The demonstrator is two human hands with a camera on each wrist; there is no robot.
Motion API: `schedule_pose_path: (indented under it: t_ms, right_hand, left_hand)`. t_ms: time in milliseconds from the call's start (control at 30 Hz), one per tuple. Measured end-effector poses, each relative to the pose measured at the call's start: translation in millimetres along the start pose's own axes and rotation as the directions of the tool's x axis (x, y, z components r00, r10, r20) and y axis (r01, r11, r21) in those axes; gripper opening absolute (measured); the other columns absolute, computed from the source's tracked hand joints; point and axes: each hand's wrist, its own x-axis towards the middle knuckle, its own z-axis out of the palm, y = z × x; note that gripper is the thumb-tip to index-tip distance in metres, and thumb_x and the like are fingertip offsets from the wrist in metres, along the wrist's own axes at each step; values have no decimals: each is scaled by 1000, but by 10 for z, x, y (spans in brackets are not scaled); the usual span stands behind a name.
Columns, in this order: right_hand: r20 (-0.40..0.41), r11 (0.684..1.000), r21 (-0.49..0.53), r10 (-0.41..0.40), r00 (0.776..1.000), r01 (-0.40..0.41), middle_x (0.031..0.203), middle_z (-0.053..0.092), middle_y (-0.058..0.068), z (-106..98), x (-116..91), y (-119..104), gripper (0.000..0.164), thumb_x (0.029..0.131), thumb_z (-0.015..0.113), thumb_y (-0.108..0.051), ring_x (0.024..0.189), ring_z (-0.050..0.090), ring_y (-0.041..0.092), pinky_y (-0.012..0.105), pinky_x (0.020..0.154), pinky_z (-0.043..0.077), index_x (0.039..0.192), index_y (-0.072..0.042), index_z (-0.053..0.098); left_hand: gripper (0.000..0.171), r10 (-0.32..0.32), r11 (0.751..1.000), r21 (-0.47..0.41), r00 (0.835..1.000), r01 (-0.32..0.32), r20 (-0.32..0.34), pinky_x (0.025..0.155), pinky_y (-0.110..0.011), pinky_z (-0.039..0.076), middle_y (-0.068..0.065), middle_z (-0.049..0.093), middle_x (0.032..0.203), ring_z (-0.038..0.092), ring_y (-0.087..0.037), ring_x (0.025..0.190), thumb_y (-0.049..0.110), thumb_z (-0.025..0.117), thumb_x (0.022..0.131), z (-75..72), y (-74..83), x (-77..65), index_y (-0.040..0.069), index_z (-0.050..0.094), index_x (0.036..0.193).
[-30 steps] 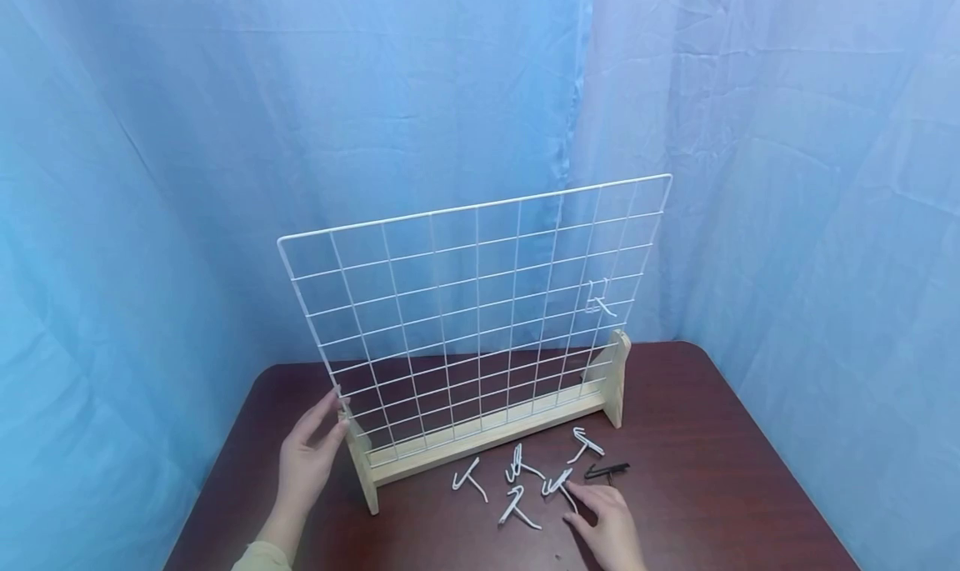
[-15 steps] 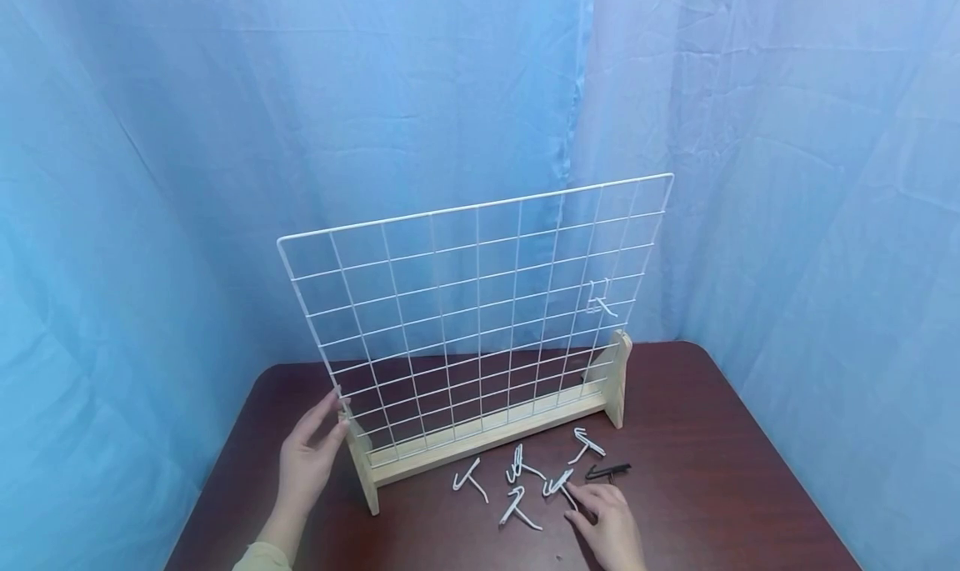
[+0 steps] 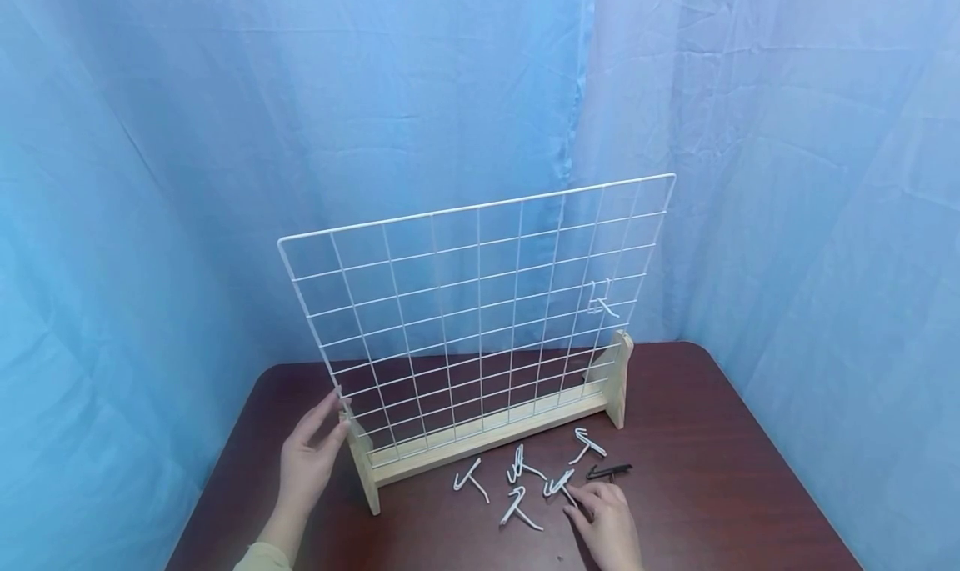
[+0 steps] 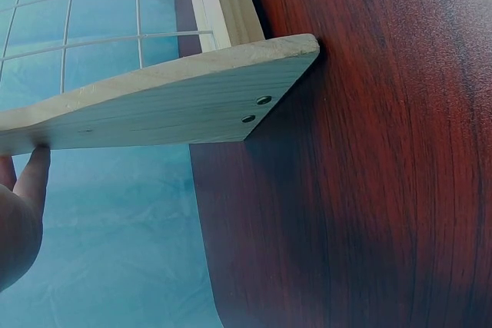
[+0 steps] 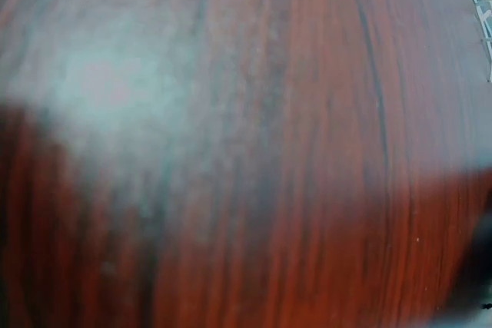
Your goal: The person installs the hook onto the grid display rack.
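Observation:
A white wire grid panel [image 3: 480,304] stands upright in a pale wooden base [image 3: 487,442] on the table. My left hand [image 3: 306,463] holds the left wooden side piece [image 3: 360,463], thumb in front and fingers at the grid's edge. In the left wrist view, fingertips touch the same side piece [image 4: 177,105]. My right hand [image 3: 609,525] is low at the front, its thumb and forefinger pinching the arm of a white wire hook [image 3: 558,483] lying on the table. One white hook [image 3: 602,303] hangs on the grid's right part. The right wrist view misses the right hand's fingertips.
More white hooks lie before the base: one at left [image 3: 470,479], one in the middle [image 3: 519,464], one in front [image 3: 517,508] and one at right [image 3: 587,444]. A black hook [image 3: 609,471] lies beside the right hand. Blue curtains [image 3: 450,96] surround the dark red table [image 3: 697,471].
Hardly anything differs. The grid and base show a very slight shift to the right in the head view; both hands keep their places.

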Motion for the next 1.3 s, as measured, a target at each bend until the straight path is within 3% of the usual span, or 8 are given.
schedule_pose_path:
  t_ms: [233,433,700,933,1100,1300]
  right_hand:
    - [-40,1000,-18,-19,999,18,80,63,-8,-1,17,-27,33,58,94,-8,82,56,18,37,71,51,88,-11,80]
    - [-60,1000,-16,-13,998,12,79,63,-7,14,27,-39,32,58,94,-7,81,56,19,38,69,52,86,-12,80]
    - [-104,1000,5,-27,994,27,78,65,-4,60,31,-26,27,58,92,-2,79,58,21,38,70,51,78,-13,77]
    - [-101,1000,18,2,995,0,79,66,-4,54,36,-30,24,62,90,-1,79,58,21,38,70,51,76,-15,76]
    - [-91,1000,27,19,996,-16,80,68,-4,29,56,-31,24,65,89,-1,79,59,21,40,71,52,80,-15,77]
    - [-117,998,62,36,993,-28,83,69,-2,1,78,-35,26,65,88,0,78,60,20,39,70,51,83,-14,77]
  left_hand:
    - [48,-31,999,-9,999,31,-7,89,-14,51,20,64,115,55,7,111,-10,68,88,12,25,-3,1,59,134]
    - [47,-32,999,4,999,32,-6,88,-15,52,19,64,113,56,8,108,-14,66,86,31,313,-30,-6,58,131]
    - [49,-26,1000,-18,1000,25,-17,89,-15,52,14,66,115,56,6,110,-12,68,86,20,-6,-2,0,60,133]
    - [48,19,1000,-18,1000,-19,-3,88,-14,52,17,66,116,57,4,111,-10,68,87,13,-23,-7,2,60,133]
    - [50,7,1000,-15,1000,-7,-10,88,-14,52,19,65,115,57,5,111,-11,69,86,14,-21,-3,2,60,133]
    - [49,6,1000,-2,1000,-6,-14,87,-13,52,9,67,118,56,7,110,-9,69,87,13,11,-1,1,61,133]
